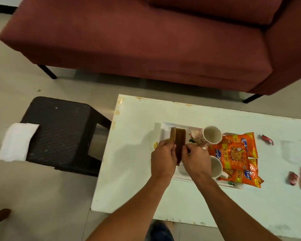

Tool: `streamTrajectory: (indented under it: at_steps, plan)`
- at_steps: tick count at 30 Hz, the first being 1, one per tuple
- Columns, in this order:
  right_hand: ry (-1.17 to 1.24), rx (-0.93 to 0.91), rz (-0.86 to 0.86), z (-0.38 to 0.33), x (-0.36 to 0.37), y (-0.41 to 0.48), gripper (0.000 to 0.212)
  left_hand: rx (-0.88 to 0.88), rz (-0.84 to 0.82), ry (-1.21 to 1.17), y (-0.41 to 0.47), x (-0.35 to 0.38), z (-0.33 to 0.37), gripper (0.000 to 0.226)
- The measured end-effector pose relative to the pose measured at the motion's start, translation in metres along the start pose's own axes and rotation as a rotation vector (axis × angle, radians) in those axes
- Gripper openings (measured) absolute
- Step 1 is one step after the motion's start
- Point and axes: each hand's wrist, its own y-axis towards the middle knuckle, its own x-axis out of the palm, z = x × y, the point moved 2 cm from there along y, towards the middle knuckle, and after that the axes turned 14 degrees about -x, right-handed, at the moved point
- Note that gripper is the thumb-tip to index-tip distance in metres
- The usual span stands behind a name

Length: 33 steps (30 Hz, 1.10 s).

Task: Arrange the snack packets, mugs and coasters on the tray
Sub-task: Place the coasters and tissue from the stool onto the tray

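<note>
**Both hands on the brown coasters above the tray**

A dark red sofa [146,40] fills the upper part of the frame. Below it, from the centre to the lower right, stands a white table [137,180], and at the left is a black stool [59,129] with a white cloth [16,141] hanging over its corner.

On the table, right of centre, lies the white tray [165,126]. On its right part is a pile of orange snack packets [236,153], overlapping each other. Two white mugs are just left of the packets: the upper mug [211,135] has a flower pattern and shows its empty inside, the lower mug [216,166] is partly hidden by the right wrist.

Over the left part of the tray, both hands hold a few brown coasters [179,141] standing on edge. The left hand [163,159] is curled around the coasters from the left, and the right hand [195,160] pinches their right side with fingers closed. Whether the coasters touch the tray I cannot tell.

Two small red wrappers [267,139] lie at the right of the table.
</note>
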Motion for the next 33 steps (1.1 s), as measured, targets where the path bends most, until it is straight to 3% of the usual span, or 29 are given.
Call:
streamTrajectory:
  at_steps: [17,22,28,33]
  plan:
    - [-0.096,0.049,-0.129,0.040,0.036,0.006,0.028,-0.087,-0.039,0.048,0.010,0.055,-0.023,0.030]
    - [-0.140,0.073,-0.117,0.038,0.033,0.000,0.031,-0.028,0.001,0.036,0.005,0.049,-0.029,0.033]
    - [-0.127,-0.116,0.121,-0.023,0.021,0.001,0.014,-0.012,0.205,-0.078,0.019,-0.021,-0.053,0.036]
    - [0.161,-0.246,0.036,-0.151,0.064,0.018,0.021,-0.148,0.456,-0.097,0.064,-0.145,-0.118,0.030]
